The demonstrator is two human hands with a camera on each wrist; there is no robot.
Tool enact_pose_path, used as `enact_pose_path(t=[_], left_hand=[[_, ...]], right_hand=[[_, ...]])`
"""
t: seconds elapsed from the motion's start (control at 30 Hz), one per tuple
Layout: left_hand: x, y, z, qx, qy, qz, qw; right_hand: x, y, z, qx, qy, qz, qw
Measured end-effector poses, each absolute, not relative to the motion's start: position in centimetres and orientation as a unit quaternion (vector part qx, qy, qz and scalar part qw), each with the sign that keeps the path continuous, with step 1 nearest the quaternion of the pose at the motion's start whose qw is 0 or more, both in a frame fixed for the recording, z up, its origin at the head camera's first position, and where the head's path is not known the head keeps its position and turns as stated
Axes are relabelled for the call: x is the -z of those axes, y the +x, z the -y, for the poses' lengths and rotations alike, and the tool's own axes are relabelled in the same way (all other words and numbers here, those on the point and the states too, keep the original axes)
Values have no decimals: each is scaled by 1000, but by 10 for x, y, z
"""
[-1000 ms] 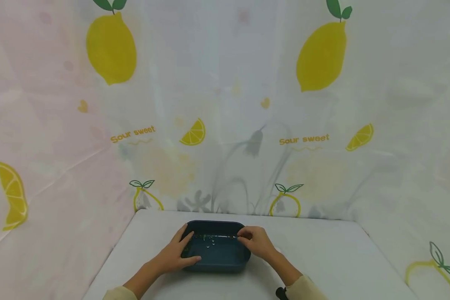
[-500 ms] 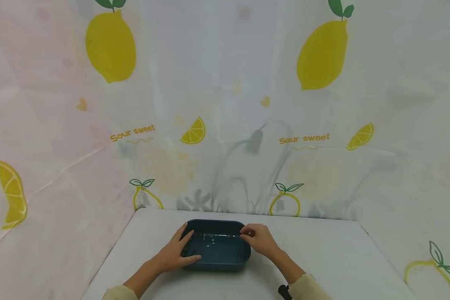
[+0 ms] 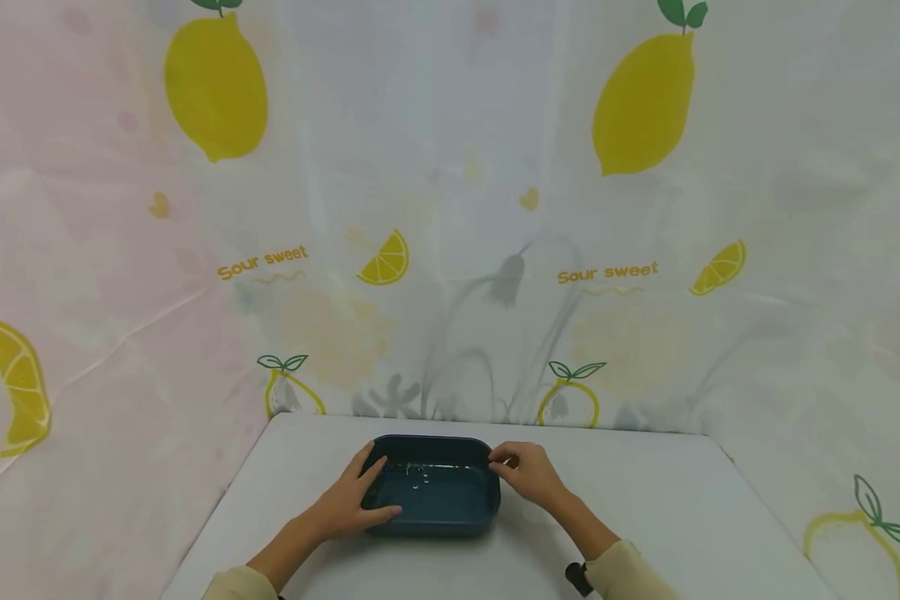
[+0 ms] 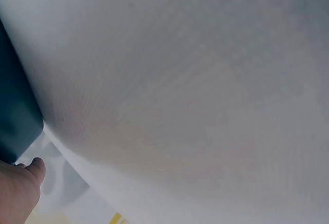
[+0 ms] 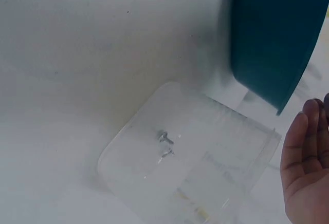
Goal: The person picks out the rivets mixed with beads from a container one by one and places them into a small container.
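Observation:
A dark blue rectangular tray (image 3: 435, 440) (image 4: 15, 106) (image 5: 272, 34) stands on a white table (image 3: 645, 500), with several small metal screws (image 3: 416, 475) in it. My left hand (image 3: 356, 500) (image 4: 20, 193) rests on the tray's left end, its fingers straight over the rim and its thumb along the front edge. My right hand (image 3: 528, 475) (image 5: 306, 162) is at the tray's far right corner with curled fingers and the thumb near the fingertips. Anything between them is too small to see. Beside the blue tray, below that hand, lies a clear plastic tray (image 5: 185, 157) holding two screws (image 5: 165, 137).
A lemon-print curtain (image 3: 450, 250) closes off the table at the back and both sides. A black wrist device (image 3: 577, 577) shows at my right sleeve. Bare white tabletop stretches to the right of the trays and in front of them.
My right hand has drawn a little to the right, from over the tray's inside to its right rim. The left hand and the blue tray have stayed put.

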State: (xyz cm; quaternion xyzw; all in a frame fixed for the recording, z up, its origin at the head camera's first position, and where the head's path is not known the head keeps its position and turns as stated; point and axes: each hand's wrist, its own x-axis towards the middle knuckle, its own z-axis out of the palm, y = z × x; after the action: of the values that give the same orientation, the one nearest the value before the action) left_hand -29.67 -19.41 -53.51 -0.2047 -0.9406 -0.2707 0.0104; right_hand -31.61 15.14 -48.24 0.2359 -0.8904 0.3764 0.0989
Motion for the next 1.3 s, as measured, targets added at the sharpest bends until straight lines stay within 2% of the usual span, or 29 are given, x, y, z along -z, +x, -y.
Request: enact_pose_path(t=[0.67,1.3], left_hand=[[530,-293,194,275,-209,938,13],[534,-298,195,272,-206,940,3]], right_hand=[[475,-317,-178,-350,227,900,123],[471,-315,-205,-337,214,910,115]])
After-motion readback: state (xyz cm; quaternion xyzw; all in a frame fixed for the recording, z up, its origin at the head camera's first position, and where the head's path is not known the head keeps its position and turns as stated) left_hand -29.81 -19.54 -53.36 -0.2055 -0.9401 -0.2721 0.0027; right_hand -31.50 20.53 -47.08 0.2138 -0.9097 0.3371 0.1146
